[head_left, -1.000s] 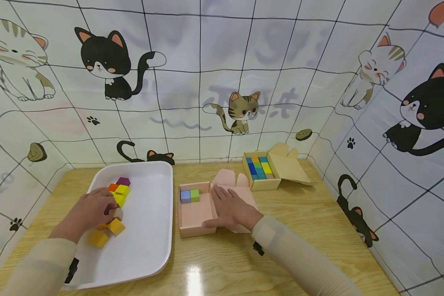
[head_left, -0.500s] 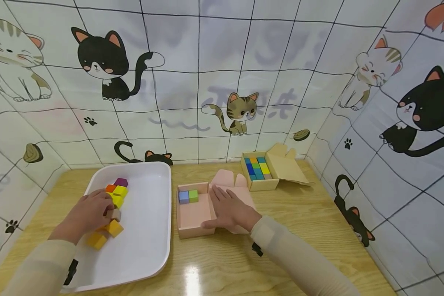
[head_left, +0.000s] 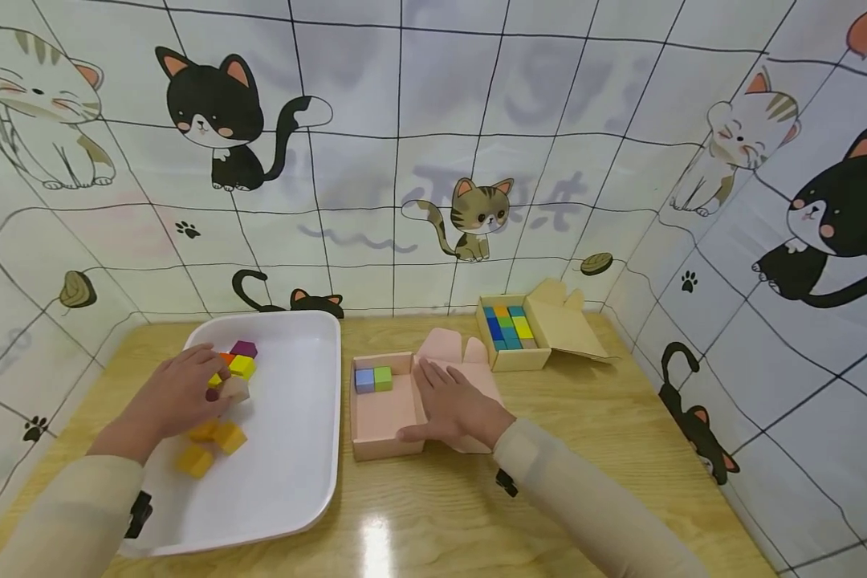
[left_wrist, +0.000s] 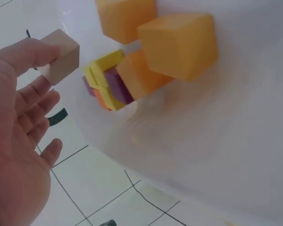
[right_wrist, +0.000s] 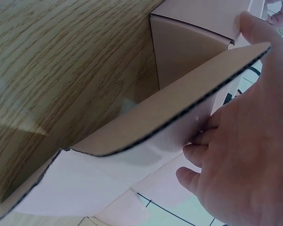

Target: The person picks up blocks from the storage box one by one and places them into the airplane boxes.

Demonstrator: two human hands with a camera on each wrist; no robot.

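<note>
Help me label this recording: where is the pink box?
In the head view, the pink box sits just right of the white tray, to the near left of the pale yellow box, with the right hand on its open lid.

White gridded wall lining, lightly wrinkled, corners at left and right, black-and-white cartoon cat printed left of centre, striped brown cat near centre, faint grey markings behind, wood-grain tabletop below, bright glare at its front.
</note>
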